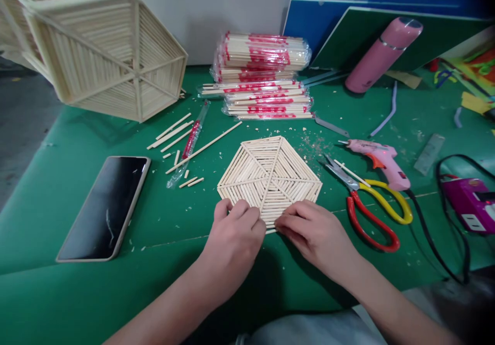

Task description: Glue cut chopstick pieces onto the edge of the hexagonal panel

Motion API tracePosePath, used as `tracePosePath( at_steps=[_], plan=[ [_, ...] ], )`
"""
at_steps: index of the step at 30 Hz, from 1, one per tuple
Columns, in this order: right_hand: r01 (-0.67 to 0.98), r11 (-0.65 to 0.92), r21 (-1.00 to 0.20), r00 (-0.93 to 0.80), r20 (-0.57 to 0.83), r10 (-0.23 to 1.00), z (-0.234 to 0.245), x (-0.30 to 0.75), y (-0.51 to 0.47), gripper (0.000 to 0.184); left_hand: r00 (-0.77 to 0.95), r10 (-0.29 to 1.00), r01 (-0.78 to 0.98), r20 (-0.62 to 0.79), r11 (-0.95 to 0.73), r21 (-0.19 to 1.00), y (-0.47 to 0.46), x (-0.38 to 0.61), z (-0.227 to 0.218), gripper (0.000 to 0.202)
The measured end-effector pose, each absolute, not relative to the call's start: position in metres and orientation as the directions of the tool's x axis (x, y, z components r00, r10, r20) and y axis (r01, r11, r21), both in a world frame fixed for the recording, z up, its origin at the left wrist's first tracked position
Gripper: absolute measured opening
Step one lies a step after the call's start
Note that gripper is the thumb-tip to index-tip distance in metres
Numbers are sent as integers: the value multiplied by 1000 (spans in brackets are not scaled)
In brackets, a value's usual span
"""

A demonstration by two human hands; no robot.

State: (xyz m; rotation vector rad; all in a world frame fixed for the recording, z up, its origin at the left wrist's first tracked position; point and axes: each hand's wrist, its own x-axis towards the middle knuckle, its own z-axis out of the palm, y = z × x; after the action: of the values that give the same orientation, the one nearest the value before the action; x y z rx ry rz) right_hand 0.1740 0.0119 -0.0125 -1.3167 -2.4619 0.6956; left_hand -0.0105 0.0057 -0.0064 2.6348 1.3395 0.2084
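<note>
A flat hexagon panel (270, 172) made of glued wooden chopstick pieces lies on the green table (77, 293). My left hand (235, 234) rests at its near left edge, fingers curled and pressed onto the sticks. At the near right edge my right hand (309, 229) has its fingers together, pinching the panel's lowest sticks. Both hands touch the panel's front side. What sits under the fingertips is hidden.
A phone (106, 206) lies at left. Loose stick pieces (178, 136) and wrapped chopstick packs (263, 74) lie behind. Scissors (371, 200), a pink glue gun (381, 162), a pink bottle (382, 51) and a purple device (469, 206) are at right. A large stick-built frame (100, 51) stands far left.
</note>
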Motion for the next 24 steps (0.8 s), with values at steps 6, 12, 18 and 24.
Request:
tracePosePath(
  at_steps=[6,12,18,24],
  plan=[
    [706,473,-527,-552,9,834,-12,175,11,19,594,805,780,13,-580,234,7,-11,-4,16],
    [682,483,-549,-543,61,837,-8,176,11,19,563,826,791,17,-545,276,7,-10,-1,16],
    [630,470,-618,-503,137,853,-1,177,13,18,550,835,788,23,-528,316,6,-12,3,15],
    [592,442,-673,-296,328,897,2,180,19,22,308,938,917,161,-338,214,30,-50,8,21]
  ],
)
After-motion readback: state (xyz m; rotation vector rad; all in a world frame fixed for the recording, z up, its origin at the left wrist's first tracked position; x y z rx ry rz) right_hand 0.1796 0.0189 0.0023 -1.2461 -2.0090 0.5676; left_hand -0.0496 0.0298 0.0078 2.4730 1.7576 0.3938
